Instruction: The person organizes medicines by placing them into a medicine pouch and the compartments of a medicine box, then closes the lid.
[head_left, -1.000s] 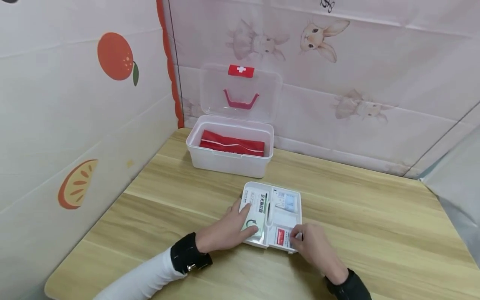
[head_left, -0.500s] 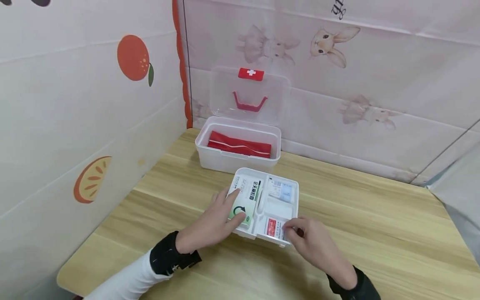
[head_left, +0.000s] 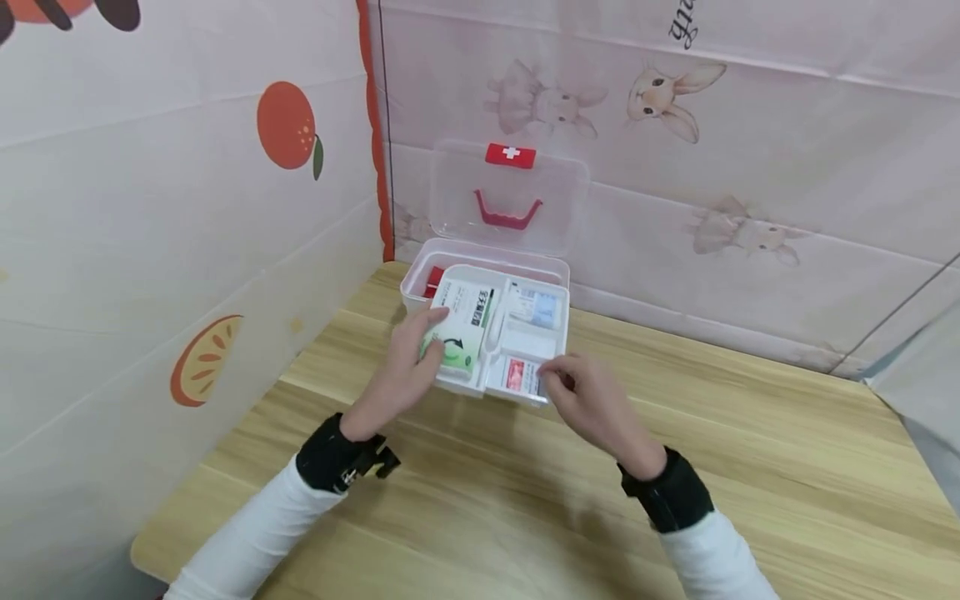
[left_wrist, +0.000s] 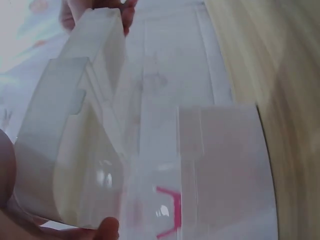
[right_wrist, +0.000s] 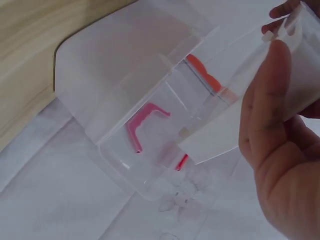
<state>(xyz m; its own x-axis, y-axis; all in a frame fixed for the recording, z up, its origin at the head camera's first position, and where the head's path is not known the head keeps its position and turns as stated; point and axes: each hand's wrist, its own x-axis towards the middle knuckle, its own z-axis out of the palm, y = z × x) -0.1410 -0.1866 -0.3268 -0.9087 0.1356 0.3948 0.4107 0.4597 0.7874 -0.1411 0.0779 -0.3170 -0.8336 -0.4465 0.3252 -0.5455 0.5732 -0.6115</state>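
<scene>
A white divided tray [head_left: 528,340] is held in the air, above and in front of an open clear first-aid box [head_left: 411,293]. My left hand [head_left: 397,367] grips the tray's left side, fingers reaching over a white-and-green carton [head_left: 459,337]. On the other side my right hand [head_left: 596,404] pinches the near right corner. A red-and-white packet [head_left: 516,375] and a blue-and-white packet [head_left: 542,307] lie in right-hand compartments. Both wrist views show the tray's underside [left_wrist: 40,130] tilted and off the table. Part of a red fabric item [head_left: 433,282] shows inside the box; the tray hides the rest.
The box's clear lid [head_left: 450,192], with a pink handle [head_left: 508,219] and red cross latch [head_left: 510,156], stands raised against the rabbit-print back wall [head_left: 787,150]. A fruit-print wall [head_left: 135,233] borders the wooden table [head_left: 480,517] on the left.
Both hands have lifted the tray off the table and carried it forward to the first-aid box, now covering most of the red fabric item. The head view has shifted slightly.
</scene>
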